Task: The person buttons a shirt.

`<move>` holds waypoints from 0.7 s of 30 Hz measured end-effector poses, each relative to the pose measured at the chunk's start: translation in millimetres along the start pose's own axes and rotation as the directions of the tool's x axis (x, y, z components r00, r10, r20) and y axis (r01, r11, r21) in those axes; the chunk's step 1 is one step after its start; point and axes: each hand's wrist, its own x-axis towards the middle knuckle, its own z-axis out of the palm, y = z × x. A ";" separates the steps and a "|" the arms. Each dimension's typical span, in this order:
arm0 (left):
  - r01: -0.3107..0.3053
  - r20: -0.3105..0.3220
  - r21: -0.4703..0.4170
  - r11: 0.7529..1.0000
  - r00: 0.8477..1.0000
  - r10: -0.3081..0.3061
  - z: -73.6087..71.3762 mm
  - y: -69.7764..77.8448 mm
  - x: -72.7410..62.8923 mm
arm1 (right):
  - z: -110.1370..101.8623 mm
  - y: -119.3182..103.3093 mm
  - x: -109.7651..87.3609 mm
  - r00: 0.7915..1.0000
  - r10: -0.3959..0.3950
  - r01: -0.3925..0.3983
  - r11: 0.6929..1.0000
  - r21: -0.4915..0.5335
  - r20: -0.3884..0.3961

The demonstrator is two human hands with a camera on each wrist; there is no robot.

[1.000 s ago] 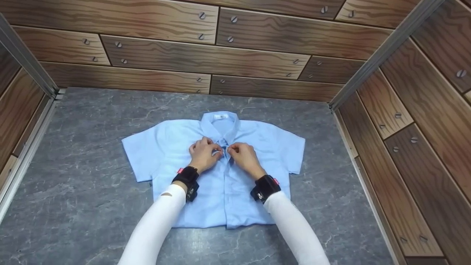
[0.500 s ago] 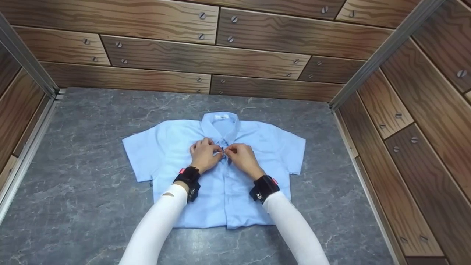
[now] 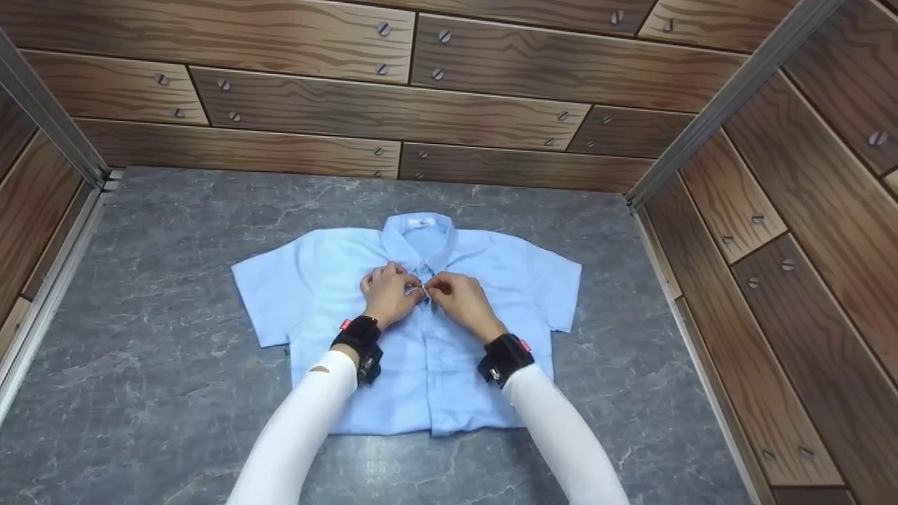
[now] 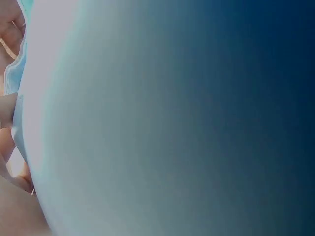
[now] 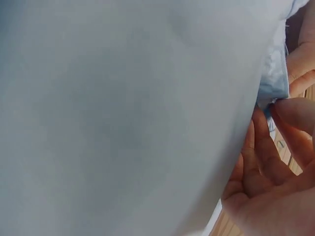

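Observation:
A light blue short-sleeved shirt lies face up and spread flat, its collar toward the back wall. Just below the collar, both hands meet at the front placket. My left hand pinches one side of the placket between thumb and forefinger. From the other side my right hand pinches the placket edge, its fingertips almost touching the left ones. In the right wrist view, thumb and fingers of the right hand grip a fold of blue cloth. Any button there is hidden by the fingers. Cloth fills most of the left wrist view.
The shirt rests on a grey marbled surface. Wood-patterned panels stand behind it and at both sides, with metal rails in the corners. Black bands with small devices circle both wrists.
My right hand has shifted slightly left, closing the small gap to the left fingertips at the placket. The left hand and the rest of the shirt have hardly moved.

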 end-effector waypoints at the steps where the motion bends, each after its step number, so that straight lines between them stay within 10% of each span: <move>1: 0.004 0.002 -0.005 1.000 1.000 -0.004 0.1 0.0 0.4 | 0.2 -0.1 -0.2 1.000 -0.002 0.002 1.000 -0.002 -0.004; 21: 0.038 0.088 -0.084 0.996 0.996 -0.031 -8.4 1.1 1.2 | 4.9 1.0 1.1 0.999 0.001 -0.002 1.000 -0.015 -0.032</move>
